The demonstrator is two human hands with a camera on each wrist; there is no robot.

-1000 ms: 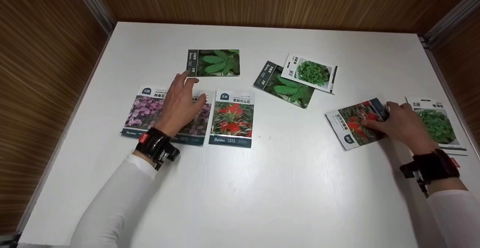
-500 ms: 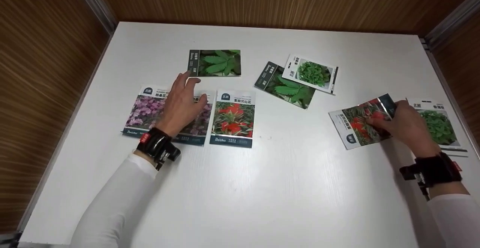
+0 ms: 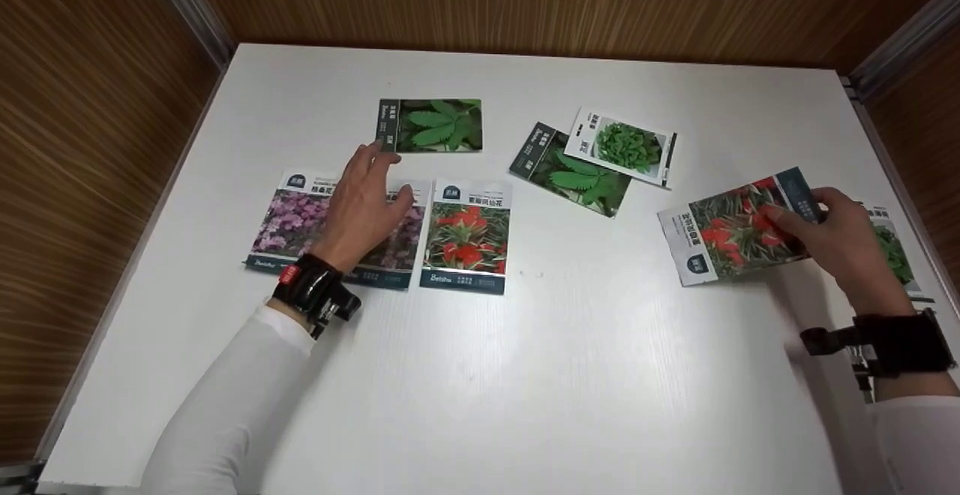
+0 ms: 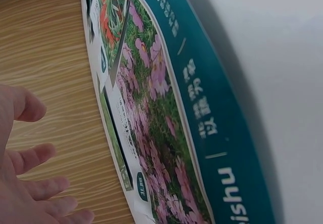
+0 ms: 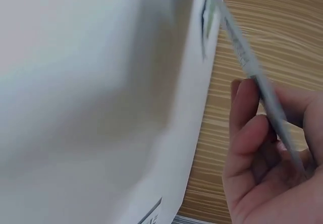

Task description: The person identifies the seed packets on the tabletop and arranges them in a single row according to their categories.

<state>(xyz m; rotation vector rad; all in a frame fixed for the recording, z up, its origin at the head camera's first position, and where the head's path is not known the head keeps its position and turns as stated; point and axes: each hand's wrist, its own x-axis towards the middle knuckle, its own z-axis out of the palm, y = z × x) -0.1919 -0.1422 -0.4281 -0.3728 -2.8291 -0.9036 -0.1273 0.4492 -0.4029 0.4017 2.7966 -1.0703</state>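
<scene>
In the head view my right hand [image 3: 851,244] pinches a seed packet with red flowers [image 3: 739,232] between thumb and fingers, raised over the right side of the table. Edge-on in the right wrist view, that packet [image 5: 245,57] looks like a thin strip. My left hand [image 3: 364,214] hovers with spread fingers over two overlapping purple-flower seed packets [image 3: 289,221], partly covering them. Its fingertips reach toward a dark green leaf packet [image 3: 439,127]. Relaxed fingers [image 4: 38,156] with nothing in them show in the left wrist view. Another red-flower packet [image 3: 465,236] lies just right of the purple ones.
Toward the back, a white packet with green leaves [image 3: 626,146] overlaps a second dark leaf packet [image 3: 581,180]. A white herb packet [image 3: 892,247] lies at the table's right edge, partly behind my right hand. Wood-grain panels [image 3: 525,7] border the white table [image 3: 525,390].
My right hand has lifted the red-flower packet off the table, tilting it and shifting slightly right and away from me. My left hand has stayed in place.
</scene>
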